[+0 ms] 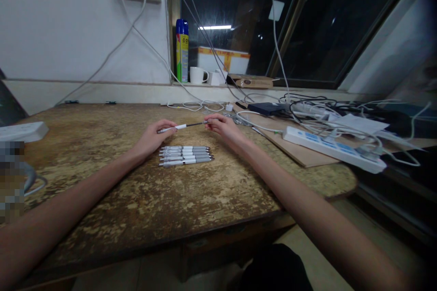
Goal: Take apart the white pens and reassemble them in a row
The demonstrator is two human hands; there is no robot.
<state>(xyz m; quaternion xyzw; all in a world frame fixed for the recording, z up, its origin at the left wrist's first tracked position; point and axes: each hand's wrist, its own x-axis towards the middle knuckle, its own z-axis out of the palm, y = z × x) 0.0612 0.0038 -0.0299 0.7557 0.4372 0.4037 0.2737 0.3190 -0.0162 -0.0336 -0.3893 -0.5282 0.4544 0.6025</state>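
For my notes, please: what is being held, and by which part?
A pen: left hand holds its white barrel, right hand its grey end; a thin dark rod shows between.

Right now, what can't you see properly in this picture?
In the head view:
Grey pen piece: partly hidden by the right hand.
Any print on the pens: too small and blurred.
End of the white power strip at left: cut off by the picture's edge.
Small print on the spray can: too blurred.
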